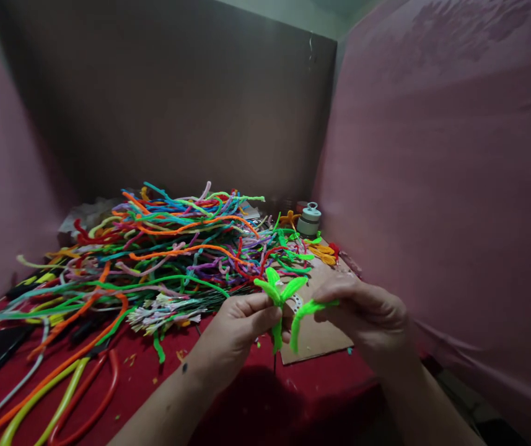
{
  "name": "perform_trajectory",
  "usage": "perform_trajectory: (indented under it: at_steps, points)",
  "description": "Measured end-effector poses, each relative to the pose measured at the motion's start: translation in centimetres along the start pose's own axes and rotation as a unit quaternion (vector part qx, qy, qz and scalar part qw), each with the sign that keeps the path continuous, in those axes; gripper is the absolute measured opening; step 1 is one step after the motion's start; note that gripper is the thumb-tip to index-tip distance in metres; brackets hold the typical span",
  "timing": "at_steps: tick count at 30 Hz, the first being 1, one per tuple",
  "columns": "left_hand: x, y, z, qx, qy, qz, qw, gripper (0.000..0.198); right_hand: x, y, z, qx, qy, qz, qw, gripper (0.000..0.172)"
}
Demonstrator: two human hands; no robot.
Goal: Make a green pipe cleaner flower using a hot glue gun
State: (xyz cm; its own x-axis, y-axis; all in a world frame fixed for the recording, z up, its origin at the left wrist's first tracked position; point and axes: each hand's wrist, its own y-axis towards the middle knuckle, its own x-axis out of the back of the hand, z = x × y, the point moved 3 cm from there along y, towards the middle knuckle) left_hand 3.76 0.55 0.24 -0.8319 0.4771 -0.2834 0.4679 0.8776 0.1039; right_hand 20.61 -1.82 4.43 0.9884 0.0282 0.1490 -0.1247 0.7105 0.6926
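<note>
My left hand [251, 319] pinches a bright green pipe-cleaner sprig [280, 296] between thumb and fingers. The sprig has several petal-like loops spreading at its top, and a dark thin stem shows below the hand. To the right, my right hand [362, 310] holds a bent green pipe cleaner [303, 319] by one end, pinched in the fingertips. Its free end hangs down close beside the sprig; whether the two touch I cannot tell. Both hands are in the air above the table's front part.
A big heap of coloured pipe cleaners [176, 248] covers the table's left and middle. Before it lies a bundle of white-tipped stamens [163, 313]. Red and yellow-handled tools [86, 390] lie front left. A cardboard sheet [325, 337] and a grey-lidded jar [310, 220] are on the right.
</note>
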Motion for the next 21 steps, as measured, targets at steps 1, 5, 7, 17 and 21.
perform_trajectory:
  at_steps: [1,5,7,17,21]
  points:
    - [0.0,0.0,0.0,0.003,0.007,0.003,1.000,0.021,-0.3,0.0,0.3,0.017,-0.029,0.021,0.999,0.017]
    - [-0.1,-0.1,-0.3,0.006,0.014,0.014,1.000,0.018,-1.1,0.0,0.7,0.055,-0.100,0.049,0.992,0.022]
    - [-0.1,-0.2,-0.4,0.007,0.016,0.023,1.000,0.018,-1.2,0.0,0.7,0.060,-0.118,0.045,0.990,0.023]
    - [-0.2,-0.3,-0.5,0.015,0.027,0.013,0.999,0.019,-1.7,-0.2,0.4,0.077,-0.167,0.014,0.983,0.020]
    - [-0.2,-0.3,-0.5,0.017,0.029,0.016,0.999,0.020,-2.0,-0.3,0.5,0.094,-0.191,-0.002,0.977,0.021]
